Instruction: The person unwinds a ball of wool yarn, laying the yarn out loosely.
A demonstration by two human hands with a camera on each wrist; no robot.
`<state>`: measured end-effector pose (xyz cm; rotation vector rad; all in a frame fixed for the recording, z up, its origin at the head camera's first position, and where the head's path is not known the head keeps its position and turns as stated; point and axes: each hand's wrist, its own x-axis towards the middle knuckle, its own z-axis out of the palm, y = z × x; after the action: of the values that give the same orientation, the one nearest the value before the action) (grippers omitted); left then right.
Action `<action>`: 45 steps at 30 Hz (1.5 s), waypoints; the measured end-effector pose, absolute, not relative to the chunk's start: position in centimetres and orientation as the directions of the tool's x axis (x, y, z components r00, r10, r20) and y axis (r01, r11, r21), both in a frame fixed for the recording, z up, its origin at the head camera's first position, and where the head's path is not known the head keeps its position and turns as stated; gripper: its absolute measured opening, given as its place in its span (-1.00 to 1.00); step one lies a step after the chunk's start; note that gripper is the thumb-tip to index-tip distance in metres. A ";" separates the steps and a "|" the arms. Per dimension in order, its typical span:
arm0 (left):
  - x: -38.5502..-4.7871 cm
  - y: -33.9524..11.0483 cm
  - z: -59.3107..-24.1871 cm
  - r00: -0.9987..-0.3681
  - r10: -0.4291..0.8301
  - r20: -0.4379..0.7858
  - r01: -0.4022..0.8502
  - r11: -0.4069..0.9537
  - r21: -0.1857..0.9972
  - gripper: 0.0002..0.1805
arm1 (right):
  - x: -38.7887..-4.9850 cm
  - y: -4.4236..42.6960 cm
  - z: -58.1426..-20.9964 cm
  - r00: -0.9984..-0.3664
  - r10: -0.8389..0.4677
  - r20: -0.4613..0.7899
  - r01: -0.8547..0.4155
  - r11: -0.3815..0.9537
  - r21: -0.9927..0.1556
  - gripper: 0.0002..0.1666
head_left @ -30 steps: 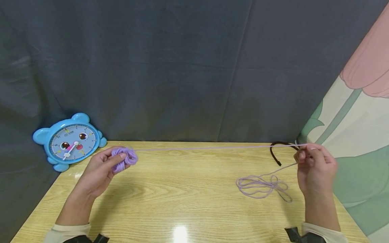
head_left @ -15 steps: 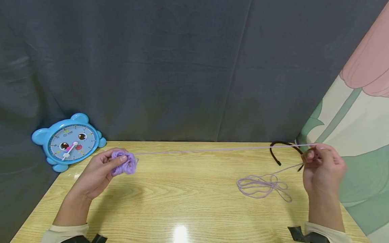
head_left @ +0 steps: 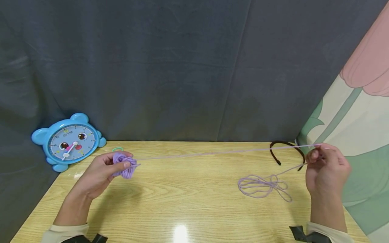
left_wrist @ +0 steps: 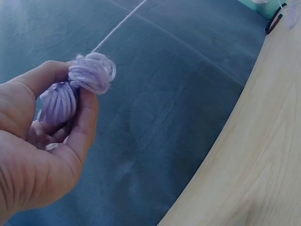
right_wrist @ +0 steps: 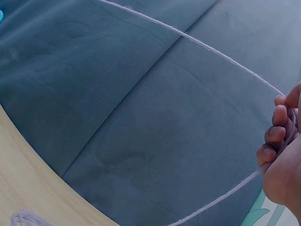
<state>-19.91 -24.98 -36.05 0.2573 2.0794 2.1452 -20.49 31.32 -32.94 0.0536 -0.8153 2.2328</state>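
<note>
While only the head view takes in the one green ring just beyond the left hand, the right wrist view best shows one yarn strand running through the right hand, its fingers curled closed on it. One lilac yarn bundle is pinched between left thumb and fingers, above the table, where one loose pile of loops lies. Both hands are raised, well apart, the right wrist nearly upright, the left slanting inward

Homelike setting, wood-grain table, dark curtain, floral hanging, cartoon clock
</note>
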 end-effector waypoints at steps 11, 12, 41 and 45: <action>-20.4 -24.0 -36.8 -0.956 0.277 0.093 0.097 0.001 0.995 -0.78 | -20.6 31.1 -33.0 -0.740 0.620 0.263 -0.638 -0.522 -0.565 -0.71; -20.5 -23.9 -37.0 -0.950 0.296 0.101 0.102 -0.011 0.995 -0.75 | -20.6 31.1 -33.0 -0.743 0.617 0.261 -0.635 -0.524 -0.568 -0.71; -20.4 -22.8 -37.6 -0.835 0.546 0.063 -0.094 -0.255 0.962 -0.75 | -20.7 31.4 -33.2 -0.728 0.625 0.283 -0.660 -0.526 -0.536 -0.71; -20.4 -22.8 -37.5 -0.840 0.540 0.049 -0.125 -0.281 0.951 -0.77 | -20.7 31.4 -33.3 -0.723 0.630 0.283 -0.665 -0.525 -0.531 -0.71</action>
<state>-20.37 -22.77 -37.46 0.5133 1.5546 2.1611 -20.70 31.44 -33.25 0.0710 -0.8096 2.2383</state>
